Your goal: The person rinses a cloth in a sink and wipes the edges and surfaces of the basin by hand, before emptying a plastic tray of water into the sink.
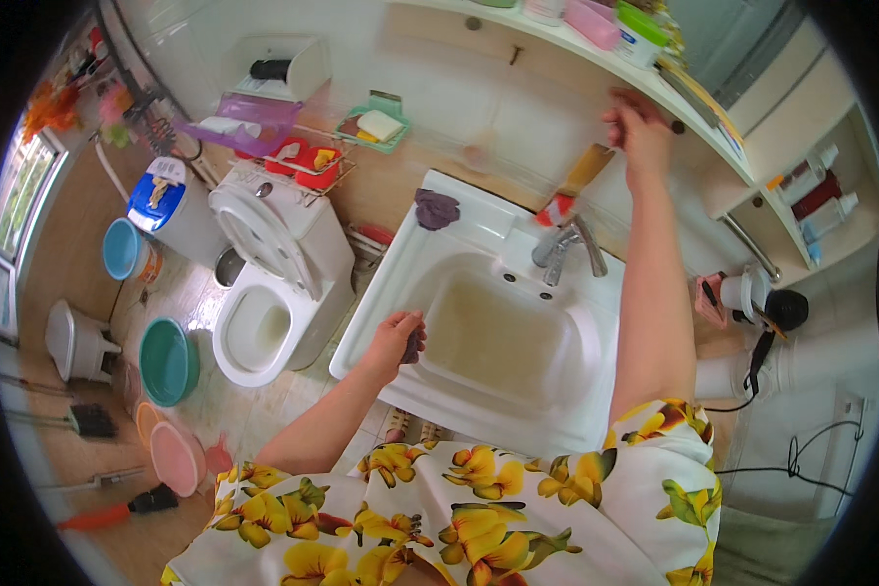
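While cloth (413,349) is held in the left hand (393,341) by the sink's left edge (389,283), the right hand (640,132) is raised beside the shelf (596,61), its grip unclear

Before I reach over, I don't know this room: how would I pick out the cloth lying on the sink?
Find the white sink, right of the toilet. On its far-left corner lies a crumpled, dark purple cloth. It rests loose there, whereas the similar dark piece is held in the person's left hand.
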`<control>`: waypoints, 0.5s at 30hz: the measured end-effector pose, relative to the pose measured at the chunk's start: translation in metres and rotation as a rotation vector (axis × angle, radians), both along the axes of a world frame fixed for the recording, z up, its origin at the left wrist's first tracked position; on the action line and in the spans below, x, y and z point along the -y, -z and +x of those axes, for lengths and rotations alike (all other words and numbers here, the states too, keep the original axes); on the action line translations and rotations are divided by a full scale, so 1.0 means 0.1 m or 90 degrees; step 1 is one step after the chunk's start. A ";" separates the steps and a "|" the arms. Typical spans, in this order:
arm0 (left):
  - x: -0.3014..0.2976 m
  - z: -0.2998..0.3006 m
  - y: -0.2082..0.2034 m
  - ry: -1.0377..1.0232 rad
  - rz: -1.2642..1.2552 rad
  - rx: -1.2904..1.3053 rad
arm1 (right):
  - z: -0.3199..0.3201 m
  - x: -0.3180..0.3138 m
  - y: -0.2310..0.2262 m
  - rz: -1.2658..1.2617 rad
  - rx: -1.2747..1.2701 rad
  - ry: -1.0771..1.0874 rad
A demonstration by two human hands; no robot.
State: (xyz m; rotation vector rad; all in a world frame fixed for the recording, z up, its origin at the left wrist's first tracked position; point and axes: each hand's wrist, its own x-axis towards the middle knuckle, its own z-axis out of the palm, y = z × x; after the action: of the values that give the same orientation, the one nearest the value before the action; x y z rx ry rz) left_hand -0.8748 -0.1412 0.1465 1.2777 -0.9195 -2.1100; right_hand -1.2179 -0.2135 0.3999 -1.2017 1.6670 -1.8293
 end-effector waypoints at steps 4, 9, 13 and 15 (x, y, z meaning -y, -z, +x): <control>0.02 -0.02 0.01 0.011 0.004 0.011 | -0.24 -0.06 0.00 -0.133 0.202 0.152; -0.02 -0.02 0.05 0.030 -0.037 0.035 | -0.20 -0.18 0.09 -0.205 0.306 -0.060; -0.02 -0.03 -0.07 0.058 -0.036 0.066 | 0.35 -0.07 0.14 -0.215 0.329 -0.193; -0.02 -0.06 -0.08 0.093 -0.046 0.095 | 0.06 -0.01 0.13 -0.215 0.265 -0.040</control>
State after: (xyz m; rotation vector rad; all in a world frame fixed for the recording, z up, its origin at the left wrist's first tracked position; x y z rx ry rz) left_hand -0.8813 -0.1396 0.1543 1.3830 -1.1741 -2.0907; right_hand -1.2118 -0.2130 0.3873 -0.8942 1.1151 -2.1968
